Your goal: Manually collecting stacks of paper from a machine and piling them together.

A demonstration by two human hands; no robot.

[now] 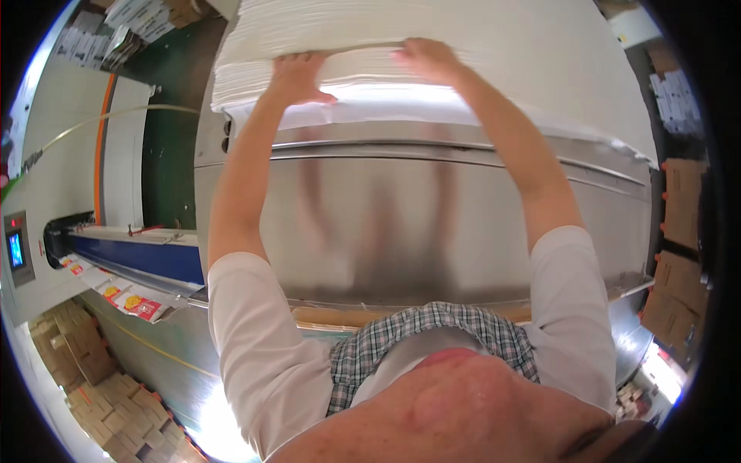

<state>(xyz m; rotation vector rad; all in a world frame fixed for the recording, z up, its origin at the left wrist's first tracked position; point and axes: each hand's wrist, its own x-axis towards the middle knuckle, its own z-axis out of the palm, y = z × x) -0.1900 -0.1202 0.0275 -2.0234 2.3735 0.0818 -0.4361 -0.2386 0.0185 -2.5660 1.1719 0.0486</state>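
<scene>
A wide, thick stack of white sheets (532, 54) with wavy layered edges lies in front of me on a metal machine. My left hand (297, 79) is at the left part of a front batch of these sheets, fingers over its far edge and thumb spread along the near side. Further right, my right hand (432, 62) has its fingers curled at the far edge of the same batch, thumb pointing left. A narrow dark gap separates this batch from the sheets behind it between my hands. Fingertips of the left hand are partly hidden among the layers.
Below the stack is a shiny metal front panel (486, 224) with a rail. At left are a blue-sided bed (147, 258), printed sheets (127, 297), a control screen (15, 248) and a hose (116, 114). Cardboard pieces (116, 413) and boxes (683, 201) stand around.
</scene>
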